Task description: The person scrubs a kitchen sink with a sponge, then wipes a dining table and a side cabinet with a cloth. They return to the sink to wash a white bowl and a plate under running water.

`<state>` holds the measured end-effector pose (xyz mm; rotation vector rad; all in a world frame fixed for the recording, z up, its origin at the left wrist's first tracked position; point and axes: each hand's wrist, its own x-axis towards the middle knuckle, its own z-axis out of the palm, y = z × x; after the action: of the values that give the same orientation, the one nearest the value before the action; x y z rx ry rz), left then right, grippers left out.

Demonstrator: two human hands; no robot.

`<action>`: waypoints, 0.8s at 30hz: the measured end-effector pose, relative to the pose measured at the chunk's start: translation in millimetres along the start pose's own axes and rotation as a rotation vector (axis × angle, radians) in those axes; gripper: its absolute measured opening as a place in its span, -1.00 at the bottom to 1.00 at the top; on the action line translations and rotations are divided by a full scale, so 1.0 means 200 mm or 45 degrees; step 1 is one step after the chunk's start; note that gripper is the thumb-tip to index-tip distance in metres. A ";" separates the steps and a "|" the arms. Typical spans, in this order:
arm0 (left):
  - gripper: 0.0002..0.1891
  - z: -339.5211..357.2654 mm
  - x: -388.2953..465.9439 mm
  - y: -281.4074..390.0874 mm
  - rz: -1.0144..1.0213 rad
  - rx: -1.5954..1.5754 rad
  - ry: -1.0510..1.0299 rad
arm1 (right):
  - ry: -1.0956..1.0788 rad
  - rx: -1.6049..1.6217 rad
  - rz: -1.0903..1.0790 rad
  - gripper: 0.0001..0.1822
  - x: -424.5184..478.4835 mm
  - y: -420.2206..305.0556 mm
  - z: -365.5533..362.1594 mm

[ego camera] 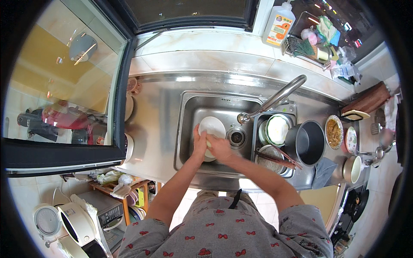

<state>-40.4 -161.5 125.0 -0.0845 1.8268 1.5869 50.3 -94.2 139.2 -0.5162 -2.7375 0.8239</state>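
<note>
Over the left half of the stainless steel sink (190, 111), my left hand (199, 142) grips the side of a white bowl (213, 125). My right hand (221, 149) meets it at the bowl's near side, fingers closed around a small pale yellow-green thing (209, 144), mostly hidden and too covered to name surely. Below both hands, part of another pale dish (209, 158) shows. To the right of the bowl lies the drain strainer (237, 137). The faucet's spout (244, 118) points down nearby, and no water stream is plain.
Right of the sink basin, a dark rack (256, 129) holds bowls (278, 129) and chopsticks (274, 159). Beyond stand a dark pot (306, 143), a food plate (334, 132) and a grey cloth (324, 172). An open window sash (121, 96) juts over the left counter. A bottle (279, 24) stands on the sill.
</note>
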 end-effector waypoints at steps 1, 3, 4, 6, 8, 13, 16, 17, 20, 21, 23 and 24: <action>-0.49 0.00 0.03 -0.01 0.075 0.131 -0.088 | 0.025 0.116 0.349 -0.51 -0.01 -0.09 0.06; -0.50 -0.09 0.18 -0.06 0.234 0.390 -0.236 | 0.117 0.124 0.096 -0.48 -0.04 -0.11 0.08; -0.51 -0.27 0.36 -0.17 0.226 0.528 -0.251 | 0.093 0.002 -0.261 -0.52 -0.02 -0.11 0.02; -0.50 -0.13 0.18 0.12 -0.170 0.702 -0.478 | 0.175 -0.140 -0.914 -0.52 -0.06 0.23 -0.03; -0.48 -0.14 0.10 0.20 -0.274 0.666 -0.497 | 0.032 -0.163 -0.931 -0.50 -0.04 0.29 -0.07; -0.50 -0.05 0.09 -0.09 0.191 0.279 -0.148 | -0.027 0.178 0.373 -0.50 -0.02 -0.12 0.02; -0.50 -0.14 0.23 0.00 0.154 0.550 -0.324 | 0.138 0.064 -0.152 -0.52 -0.08 -0.08 0.00; -0.51 -0.21 0.29 -0.02 -0.022 0.617 -0.423 | 0.195 -0.054 -0.488 -0.53 -0.09 0.00 -0.01; -0.46 -0.17 0.15 0.19 -0.350 0.636 -0.715 | 0.066 -0.140 -0.917 -0.54 -0.05 0.30 -0.10; -0.45 -0.16 0.10 0.16 -0.260 0.520 -0.596 | 0.005 -0.136 -0.945 -0.54 -0.05 0.33 -0.10; -0.43 -0.10 0.00 0.10 -0.074 0.277 -0.356 | -0.012 -0.103 -0.454 -0.61 -0.06 0.21 -0.10; -0.41 -0.12 0.05 -0.04 0.110 0.173 -0.289 | -0.068 -0.011 -0.121 -0.62 -0.04 0.04 -0.08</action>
<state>-54.5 -180.5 111.9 0.2305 1.7732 1.4604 65.8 -83.4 145.7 -0.3680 -2.7906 0.8136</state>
